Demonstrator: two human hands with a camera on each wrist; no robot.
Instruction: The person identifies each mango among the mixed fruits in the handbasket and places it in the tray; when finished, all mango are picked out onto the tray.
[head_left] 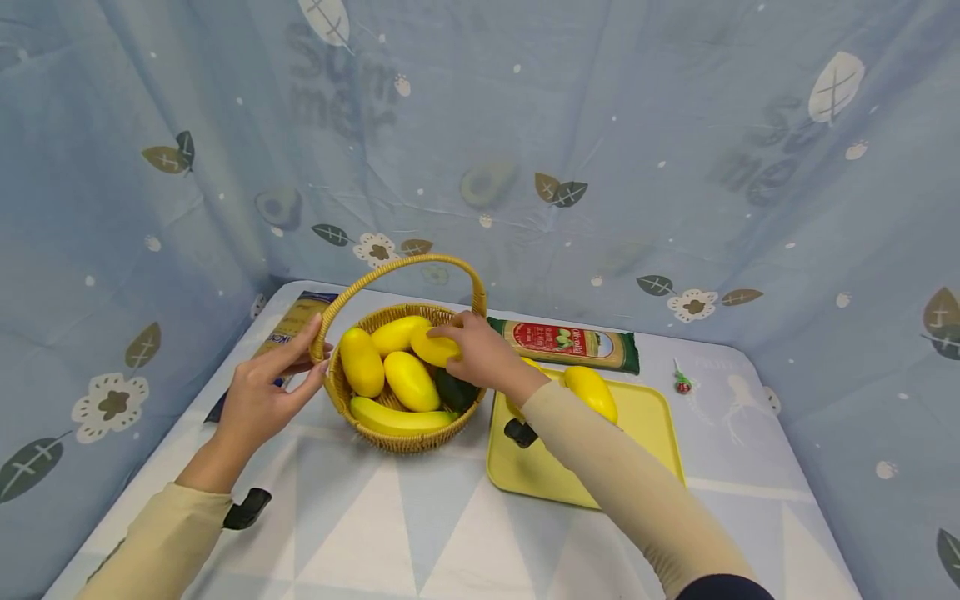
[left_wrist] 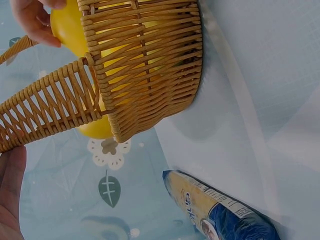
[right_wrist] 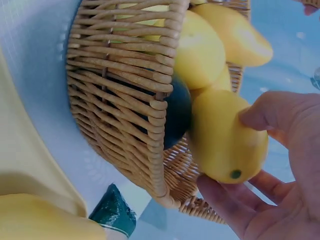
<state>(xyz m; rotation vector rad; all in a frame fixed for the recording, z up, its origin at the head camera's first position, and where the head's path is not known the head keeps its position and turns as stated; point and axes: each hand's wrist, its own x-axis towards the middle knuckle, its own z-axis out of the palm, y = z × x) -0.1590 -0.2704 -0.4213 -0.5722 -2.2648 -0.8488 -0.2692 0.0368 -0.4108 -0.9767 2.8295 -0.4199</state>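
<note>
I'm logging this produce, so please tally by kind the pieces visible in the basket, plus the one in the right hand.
Mangoes, including the one in the right hand: 4
Banana: 1
Dark green piece: 1
Total: 6

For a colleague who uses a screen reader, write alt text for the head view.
A person's right hand grips an oval yellow fruit in a wicker basket of mostly yellow produce, while the left hand holds the basket's handle. To the right, a yellow tray bears more yellow fruit, with a green-ended package behind it and a lollipop farther right.
</note>
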